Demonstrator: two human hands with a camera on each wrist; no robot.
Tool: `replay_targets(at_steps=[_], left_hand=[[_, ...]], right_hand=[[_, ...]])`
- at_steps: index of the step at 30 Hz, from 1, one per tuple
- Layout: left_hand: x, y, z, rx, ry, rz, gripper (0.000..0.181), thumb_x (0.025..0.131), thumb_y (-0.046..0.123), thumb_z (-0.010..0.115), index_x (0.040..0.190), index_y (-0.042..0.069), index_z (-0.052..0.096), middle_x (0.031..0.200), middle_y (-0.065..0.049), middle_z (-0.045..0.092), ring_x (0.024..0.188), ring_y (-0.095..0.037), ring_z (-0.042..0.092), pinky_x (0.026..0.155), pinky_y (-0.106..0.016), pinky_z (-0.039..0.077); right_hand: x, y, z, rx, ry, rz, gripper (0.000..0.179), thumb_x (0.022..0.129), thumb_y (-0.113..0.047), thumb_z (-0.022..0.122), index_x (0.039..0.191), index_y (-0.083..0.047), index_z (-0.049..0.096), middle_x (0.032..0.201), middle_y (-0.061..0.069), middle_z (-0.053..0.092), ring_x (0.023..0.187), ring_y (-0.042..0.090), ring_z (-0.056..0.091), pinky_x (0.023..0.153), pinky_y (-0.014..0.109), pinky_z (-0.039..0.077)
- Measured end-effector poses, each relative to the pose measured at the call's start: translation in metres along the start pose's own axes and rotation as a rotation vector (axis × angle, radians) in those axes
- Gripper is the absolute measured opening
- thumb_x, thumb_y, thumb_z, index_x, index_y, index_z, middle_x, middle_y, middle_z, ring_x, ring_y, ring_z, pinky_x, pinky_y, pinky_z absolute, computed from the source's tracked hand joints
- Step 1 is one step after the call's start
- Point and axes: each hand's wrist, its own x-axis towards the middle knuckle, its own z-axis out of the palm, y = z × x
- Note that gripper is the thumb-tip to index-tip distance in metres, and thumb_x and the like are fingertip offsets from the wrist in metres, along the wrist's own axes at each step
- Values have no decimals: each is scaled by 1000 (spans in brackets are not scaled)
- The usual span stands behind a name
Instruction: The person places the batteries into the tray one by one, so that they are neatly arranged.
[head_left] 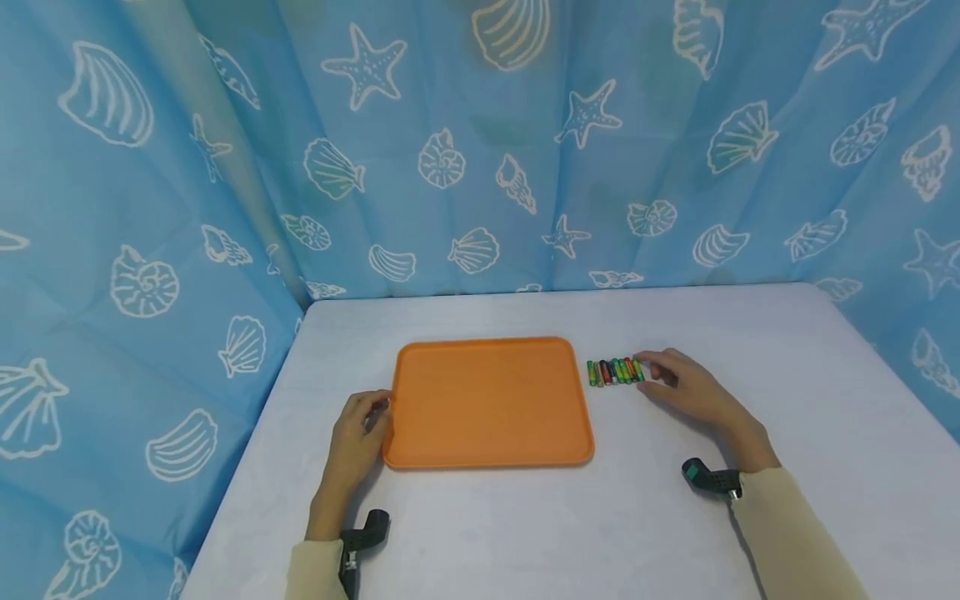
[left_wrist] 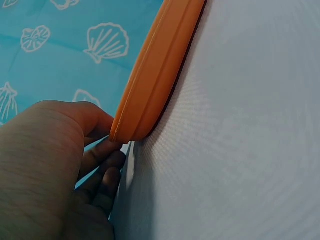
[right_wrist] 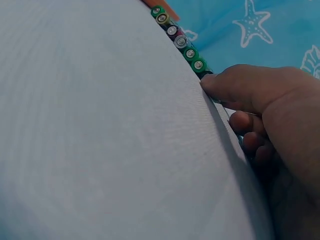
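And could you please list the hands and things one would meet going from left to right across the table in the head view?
Left hand, orange tray, row of batteries, right hand.

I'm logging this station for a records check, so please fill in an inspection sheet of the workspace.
Surface: white tabletop with a fabric-like weave.
Job's things: orange tray; small batteries lying side by side in a row, just right of the tray in the head view.
Clutter: nothing seen.
Left hand: thumb and fingers pinch the tray's left rim.
Right hand: thumb and a finger pinch at the row's right end.
Cables: nothing seen.
Surroundings: blue curtain with white shell and starfish prints, behind and at both sides.
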Motion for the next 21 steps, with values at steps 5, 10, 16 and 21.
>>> replay_targets(at_steps=[5,10,16,21], left_hand=[[0,1,-2,-2,8,15,32,100,12,59,131,8,62,128,-8,54,122,-25,53,108,-46,42],[1,0,-3,3,5,1,32,100,14,59,131,9,62,128,-7,54,123,-25,53,108,-46,42],[2,-1,-2,1,-2,1,33,99,14,59,132,10,62,129,-8,54,123,-26,52,108,-48,42],[2,-1,-1,7,-8,-13,33,99,15,59,132,11,62,129,-7,54,123,-26,52,108,-47,42]], right_hand=[[2,-5,-2,-4,6,41,46,94,-25,71,134,-5,58,96,5,51,86,20,44,71,31,41],[2,-4,1,-15,23,96,47,93,-30,72,132,-7,60,97,4,53,86,21,46,71,33,42],[-2,-6,2,-2,60,132,49,93,-35,71,132,-8,61,99,6,56,86,22,49,70,33,45],[-6,-6,1,-11,95,137,50,93,-35,71,133,-7,61,98,5,60,87,22,53,71,29,47]])
